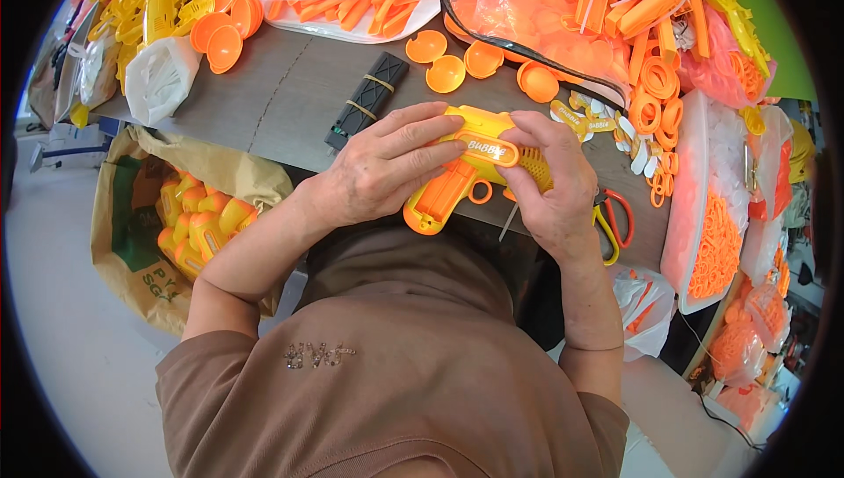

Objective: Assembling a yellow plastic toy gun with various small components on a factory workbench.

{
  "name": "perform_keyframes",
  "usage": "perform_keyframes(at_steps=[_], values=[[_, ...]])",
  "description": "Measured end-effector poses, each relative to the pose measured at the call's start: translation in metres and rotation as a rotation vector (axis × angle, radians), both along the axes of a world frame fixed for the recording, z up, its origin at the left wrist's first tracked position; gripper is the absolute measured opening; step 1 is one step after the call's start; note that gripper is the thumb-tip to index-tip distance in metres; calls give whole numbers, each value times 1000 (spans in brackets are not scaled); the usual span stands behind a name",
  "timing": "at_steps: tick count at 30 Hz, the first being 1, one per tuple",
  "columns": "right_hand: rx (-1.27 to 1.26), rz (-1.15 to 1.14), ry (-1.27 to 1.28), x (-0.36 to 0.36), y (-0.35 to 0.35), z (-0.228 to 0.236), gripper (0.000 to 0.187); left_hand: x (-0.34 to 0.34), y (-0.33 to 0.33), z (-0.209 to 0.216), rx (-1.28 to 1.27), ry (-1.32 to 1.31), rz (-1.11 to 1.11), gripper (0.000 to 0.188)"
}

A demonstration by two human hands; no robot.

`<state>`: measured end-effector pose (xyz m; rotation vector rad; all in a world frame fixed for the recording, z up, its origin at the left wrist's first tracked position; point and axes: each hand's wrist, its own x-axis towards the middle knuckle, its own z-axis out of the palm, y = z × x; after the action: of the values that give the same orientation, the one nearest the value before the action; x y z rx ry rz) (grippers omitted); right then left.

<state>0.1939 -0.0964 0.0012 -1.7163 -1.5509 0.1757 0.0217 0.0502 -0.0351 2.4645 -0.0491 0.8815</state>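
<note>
A yellow toy gun with an orange handle section is held between my two hands at the table's near edge. An oval orange label is on its side, and an orange ring trigger sticks out below. My left hand is closed on its left part, fingers laid across the top; its thumb is hidden. On the other end, my right hand grips with thumb and fingers near the label and the perforated yellow part. The handle's open hollow faces me. Beyond my left hand lies a black bar wrapped with rubber bands.
Orange cups and loose labels lie across the table. Scissors are right of my right hand. A clear bin holds orange rings. A paper bag of yellow-orange parts stands left; yellow parts pile behind.
</note>
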Motion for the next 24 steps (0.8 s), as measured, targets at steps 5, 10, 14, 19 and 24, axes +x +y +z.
perform_keyframes(at_steps=[5, 10, 14, 19, 24], values=[[7, 4, -30, -3, -2, 0, 45, -1, -4, -1, 93, 58, 17, 47], [58, -43, -247, -5, -12, -9, 45, -2, -6, -2, 110, 78, 24, 52], [68, -48, -398, -7, -21, -22, 46, -2, -6, -1, 111, 89, 14, 53], [-44, -31, -606, -13, -23, -22, 53, -1, -6, -7, 107, 65, 18, 53], [-58, -55, -604, -9, -25, -23, 55, 7, -12, 2, -48, 71, 45, 47]])
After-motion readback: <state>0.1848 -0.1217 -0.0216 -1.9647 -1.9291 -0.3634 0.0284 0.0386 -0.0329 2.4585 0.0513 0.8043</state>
